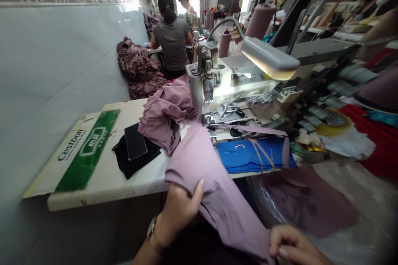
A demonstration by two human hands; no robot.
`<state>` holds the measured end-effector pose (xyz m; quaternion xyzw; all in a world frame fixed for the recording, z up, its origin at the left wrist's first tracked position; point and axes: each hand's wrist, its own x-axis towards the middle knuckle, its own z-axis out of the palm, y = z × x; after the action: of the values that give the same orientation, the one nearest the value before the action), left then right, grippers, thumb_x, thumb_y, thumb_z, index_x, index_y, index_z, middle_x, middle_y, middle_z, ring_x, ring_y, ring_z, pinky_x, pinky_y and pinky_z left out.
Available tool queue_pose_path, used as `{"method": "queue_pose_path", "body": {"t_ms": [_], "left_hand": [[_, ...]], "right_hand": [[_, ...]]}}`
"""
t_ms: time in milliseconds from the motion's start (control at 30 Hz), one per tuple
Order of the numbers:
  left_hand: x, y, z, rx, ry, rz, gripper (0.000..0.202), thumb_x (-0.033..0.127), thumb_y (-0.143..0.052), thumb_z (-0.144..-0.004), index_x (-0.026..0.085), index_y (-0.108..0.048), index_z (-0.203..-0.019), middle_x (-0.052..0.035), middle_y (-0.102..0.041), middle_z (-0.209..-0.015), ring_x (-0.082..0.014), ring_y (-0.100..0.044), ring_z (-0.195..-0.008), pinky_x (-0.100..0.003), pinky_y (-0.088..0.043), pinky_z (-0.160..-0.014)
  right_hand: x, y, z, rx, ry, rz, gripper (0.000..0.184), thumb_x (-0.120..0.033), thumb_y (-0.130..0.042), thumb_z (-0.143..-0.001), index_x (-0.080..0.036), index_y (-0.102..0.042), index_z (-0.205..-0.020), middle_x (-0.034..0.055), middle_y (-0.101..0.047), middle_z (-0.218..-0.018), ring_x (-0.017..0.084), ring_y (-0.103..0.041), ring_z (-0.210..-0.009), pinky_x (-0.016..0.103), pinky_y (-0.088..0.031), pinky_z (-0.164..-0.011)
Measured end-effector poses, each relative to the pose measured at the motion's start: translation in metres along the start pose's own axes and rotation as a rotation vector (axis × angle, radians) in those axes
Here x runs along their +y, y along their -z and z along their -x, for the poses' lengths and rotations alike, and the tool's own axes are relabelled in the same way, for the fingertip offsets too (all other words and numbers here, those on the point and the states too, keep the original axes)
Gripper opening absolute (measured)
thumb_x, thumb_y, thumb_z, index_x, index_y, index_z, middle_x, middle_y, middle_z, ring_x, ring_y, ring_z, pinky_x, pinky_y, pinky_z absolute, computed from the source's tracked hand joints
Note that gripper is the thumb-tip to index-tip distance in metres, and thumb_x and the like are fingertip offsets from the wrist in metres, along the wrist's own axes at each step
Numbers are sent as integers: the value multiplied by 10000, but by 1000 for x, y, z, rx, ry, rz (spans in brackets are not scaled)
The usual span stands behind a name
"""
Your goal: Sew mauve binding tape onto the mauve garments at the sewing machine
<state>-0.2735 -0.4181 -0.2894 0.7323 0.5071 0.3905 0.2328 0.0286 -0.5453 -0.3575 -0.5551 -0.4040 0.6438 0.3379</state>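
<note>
The left hand (178,211) and the right hand (294,245) are closest, at the bottom edge of the view. The left hand has a watch (151,227) on its wrist. It pinches a fold of purple cloth (217,190), with the thumb on top and the fingers under. The right hand has curled fingers at the lower part of the cloth. The bottom edge cuts it off, so I cannot tell if it pinches.

The cloth hangs over the near edge of the counter (105,194) and goes up to the sewing machine (199,87). A bunched part lies on the counter just by the machine. A thin purple strip (255,129) lies above a blue cloth (248,156) near the far side.

Left of the bunch, a phone (135,141) sits on a black cloth (130,161). Near the left corner, by the wall, lies a white and green card (73,157). It says "Cestbon", and its smaller words are too hard to read.

Past the machine, a person in a gray shirt (172,43) sits with their hands hidden.
</note>
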Motion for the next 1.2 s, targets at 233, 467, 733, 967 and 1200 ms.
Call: {"method": "queue_pose_path", "body": {"t_ms": [233, 467, 733, 967, 1200], "left_hand": [[-3, 5, -48, 74, -86, -151, 189, 284, -594, -883, 152, -727, -912, -132, -740, -910, -285, -706, -908, -403, -539, -881], [-12, 8, -92, 136, -28, -134, 303, 338, -591, -889, 169, -598, -638, -59, -662, -681, -198, -639, -691, -313, -491, -689], [-13, 9, -134, 136, 88, 148, 181, 303, -551, -911, 158, -635, -979, -51, -669, -945, -186, -618, -921, -280, -480, -838], [-17, 13, -167, 48, 19, 247, 461, 248, -625, -839, 181, -529, -1285, -100, -602, -1282, -249, -526, -1258, -381, -401, -1091], [-24, 25, -200, -79, -13, 202, 735, 131, -657, -757, 184, -394, -1441, -116, -441, -1487, -276, -341, -1427, -440, -204, -1219]], "right_hand": [[-20, -14, -39, -77, 13, 21, 351, -531, -697, -719, -189, -756, -770, 88, -687, -747, 263, -619, -759, 376, -450, -740], [-29, -18, -63, -37, 100, 6, 270, -472, -682, -777, -209, -734, -806, 71, -688, -804, 257, -621, -801, 378, -466, -780], [-33, -38, -88, 26, 160, -75, 226, -425, -658, -818, -204, -703, -814, 35, -639, -794, 215, -582, -793, 328, -442, -765], [-60, -64, -120, -21, 257, -133, 182, -358, -633, -844, -188, -698, -848, 18, -608, -772, 175, -554, -729, 281, -437, -698], [-75, -66, -147, 1, 333, -82, 186, -346, -627, -864, -179, -698, -908, 30, -618, -809, 170, -551, -738, 268, -436, -678]]}}
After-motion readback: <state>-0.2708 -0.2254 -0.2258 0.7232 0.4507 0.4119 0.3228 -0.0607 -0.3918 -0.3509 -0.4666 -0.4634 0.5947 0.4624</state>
